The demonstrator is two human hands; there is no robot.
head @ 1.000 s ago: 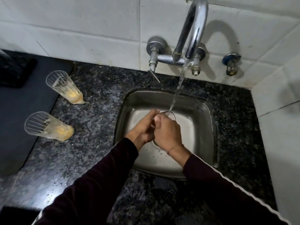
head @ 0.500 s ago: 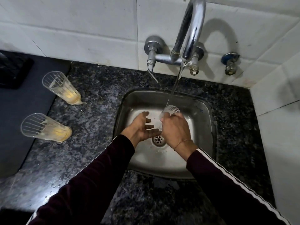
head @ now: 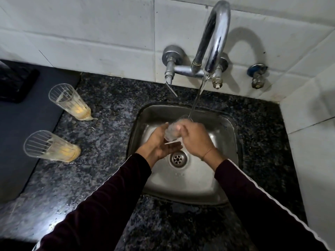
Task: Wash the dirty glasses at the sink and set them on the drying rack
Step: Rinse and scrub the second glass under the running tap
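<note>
Over the sink [head: 224, 180], a glass [head: 173, 130] is held tilted under the stream from the tap [head: 214, 38]. The right hand [head: 196, 139] is closed around it; the left hand [head: 159, 142] is cupped half open against its base. Two dirty glasses [head: 70, 101] [head: 50, 146] stand on the bench [head: 108, 109], left of the sink.

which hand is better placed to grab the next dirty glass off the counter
Left. The left hand lies nearer the two dirty glasses on the counter's left side, and the right hand grips the glass under the water.
</note>
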